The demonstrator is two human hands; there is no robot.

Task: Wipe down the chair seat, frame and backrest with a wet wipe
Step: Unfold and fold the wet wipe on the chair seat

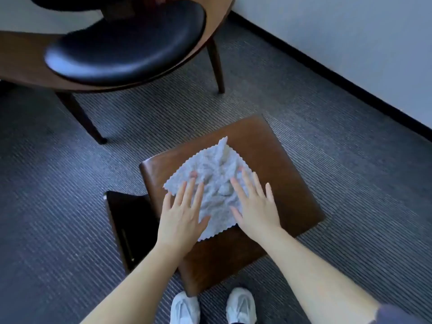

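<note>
- Wet wipe [217, 174] is lying crumpled on the chair seat [280, 183], frame centre.
- Left hand [184, 206] and right hand [253, 204] are pressing it, fingers straight and spread.
- Its bulk is extending up-frame, equally near both.

A grey ribbed carpet floor [327, 160] carries everything (its ridges run in fine lines). On it stands a low brown wooden seat [280, 183], and a crumpled pale wipe [217, 181] with zigzag edges lies spread on the seat. A dark panel [131, 225] sits against the seat's left side. Farther back stands a chair [126, 50] with a black cushion, and two white shoes [240, 305] stand by the seat's near corner.
</note>
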